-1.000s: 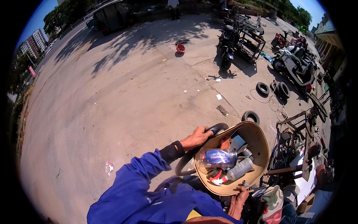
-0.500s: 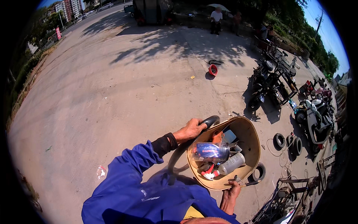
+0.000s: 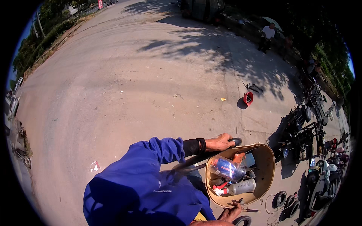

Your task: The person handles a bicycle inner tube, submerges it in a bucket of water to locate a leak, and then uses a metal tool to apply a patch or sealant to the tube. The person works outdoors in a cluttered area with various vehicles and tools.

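Observation:
My left hand (image 3: 220, 142) is closed round a thick black rubber tube (image 3: 236, 141) at the far left rim of a tan oblong tub (image 3: 268, 165). The tube runs down along the tub's left side. At the near rim my right hand (image 3: 230, 213) is closed on the tub's edge, and a thin tool with a dark handle (image 3: 252, 210) sticks out beside its fingers. Inside the tub lie a clear plastic jar (image 3: 229, 168) with a blue label, a grey spray bottle (image 3: 242, 187) with a red and white trigger, an orange item (image 3: 239, 157) and several small parts partly hidden.
A red bowl (image 3: 248, 98) of dark bits stands ahead on the concrete, near a black metal piece (image 3: 253, 87). To the right are loose tyres (image 3: 279, 199), a pale cable and several dismantled scooters (image 3: 307, 137). A person (image 3: 268, 33) sits far off beside tree shade.
My view has swung left, so the bowl and scooters appear farther right. The tub and both hands sit lower and further right, with the same holds.

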